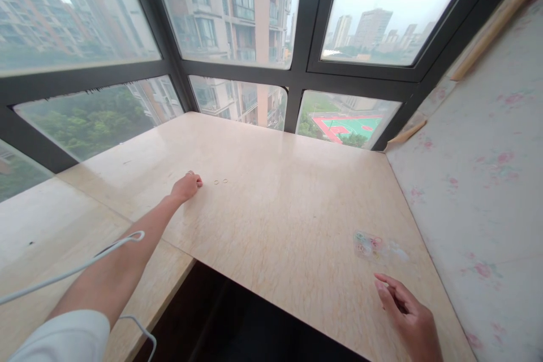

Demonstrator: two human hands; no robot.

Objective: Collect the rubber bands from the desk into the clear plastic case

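Note:
My left hand [186, 188] reaches far across the pale marbled ledge, its fingers closed and lowered to the surface. Whatever they may hold is hidden. A thin band shows on one of its fingers. Just to its right lie two small thin rings [221, 181], side by side and apart from the hand. Near the right wall, my right hand [409, 314] hovers with loosely curled fingers, thumb and forefinger apart, nothing visible between them. Beyond it sits a clear plastic box [368, 244] with small green, pink and pale loops inside.
The ledge [271, 209] meets dark-framed windows [297, 76] at the back and a flowered wall [470, 203] on the right. A dark opening [241, 317] lies below its front edge. A white cable [76, 268] crosses in front of my left forearm.

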